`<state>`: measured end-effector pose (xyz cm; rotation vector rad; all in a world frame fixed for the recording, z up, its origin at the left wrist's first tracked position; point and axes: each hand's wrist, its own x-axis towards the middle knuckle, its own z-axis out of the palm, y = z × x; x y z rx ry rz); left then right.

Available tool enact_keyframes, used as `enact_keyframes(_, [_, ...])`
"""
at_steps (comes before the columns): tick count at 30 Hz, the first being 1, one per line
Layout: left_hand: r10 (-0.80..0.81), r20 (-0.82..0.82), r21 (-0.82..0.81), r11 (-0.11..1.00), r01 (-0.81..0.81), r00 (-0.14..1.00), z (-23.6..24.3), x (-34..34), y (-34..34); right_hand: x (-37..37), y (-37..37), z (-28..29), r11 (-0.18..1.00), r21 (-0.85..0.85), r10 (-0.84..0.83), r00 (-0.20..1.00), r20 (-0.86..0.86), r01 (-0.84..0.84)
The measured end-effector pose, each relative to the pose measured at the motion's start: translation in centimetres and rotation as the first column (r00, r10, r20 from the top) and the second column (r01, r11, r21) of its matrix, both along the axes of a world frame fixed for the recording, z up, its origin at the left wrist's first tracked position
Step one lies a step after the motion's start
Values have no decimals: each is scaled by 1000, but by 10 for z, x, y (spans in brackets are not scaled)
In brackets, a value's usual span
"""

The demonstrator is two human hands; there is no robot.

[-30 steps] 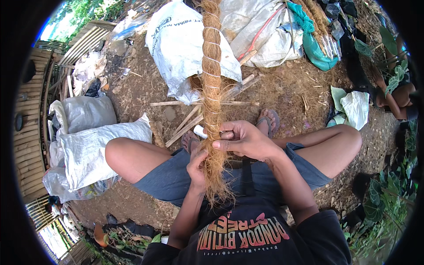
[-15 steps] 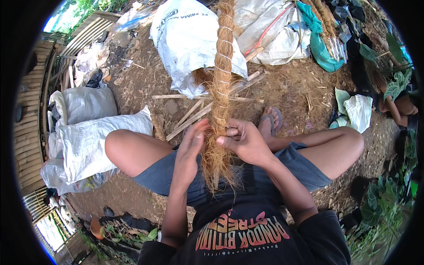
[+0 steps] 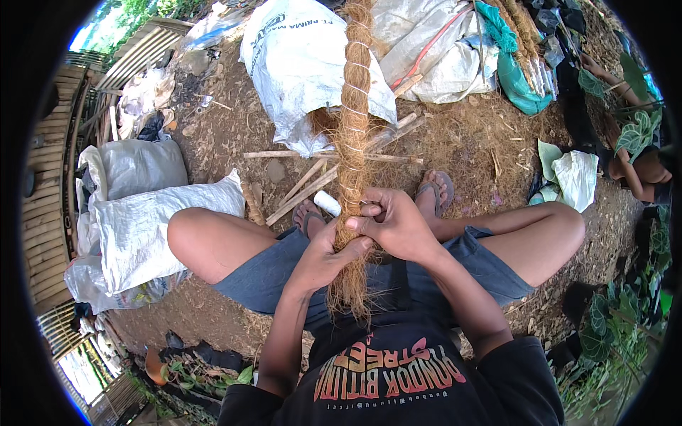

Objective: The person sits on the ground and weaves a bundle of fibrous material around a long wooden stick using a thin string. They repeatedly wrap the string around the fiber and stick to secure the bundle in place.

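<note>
A long pole of brown coconut fibre [image 3: 353,106], wound with white string in spaced turns, runs from the top edge down to my lap. Its lower end [image 3: 352,295] is a loose fringe of fibre. My left hand [image 3: 323,261] is closed round the pole just above this fringe, thumb across the front and fingers partly hidden behind. Slightly higher, my right hand [image 3: 401,227] pinches at the pole's right side with thumb and bent fingers. Whether string lies in that pinch cannot be made out. A white spool of string [image 3: 327,204] shows beside the pole, near my left foot.
Wooden sticks [image 3: 309,188] lie on the soil beyond my feet. A white sack [image 3: 305,71] with fibre at its mouth lies past them. Full sacks [image 3: 167,220] stand at left. A teal net bag [image 3: 515,78] is far right, and another person's arm [image 3: 629,174] shows at the right edge.
My left hand, previously open beside the pole, has moved right and down and closed round it. The white spool has come into view. My right hand stays nearly in place.
</note>
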<state>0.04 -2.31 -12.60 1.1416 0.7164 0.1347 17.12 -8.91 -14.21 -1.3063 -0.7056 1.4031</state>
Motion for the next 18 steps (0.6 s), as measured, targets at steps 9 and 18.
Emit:
enact_keyframes(9, [116, -60, 276, 956, -95, 991, -8, 9, -14, 1, 0, 3, 1000, 10, -25, 996, 84, 24])
enact_keyframes(18, [246, -297, 518, 853, -60, 923, -7, 7, -40, -4, -2, 11, 999, -44, -10, 997, 78, 13])
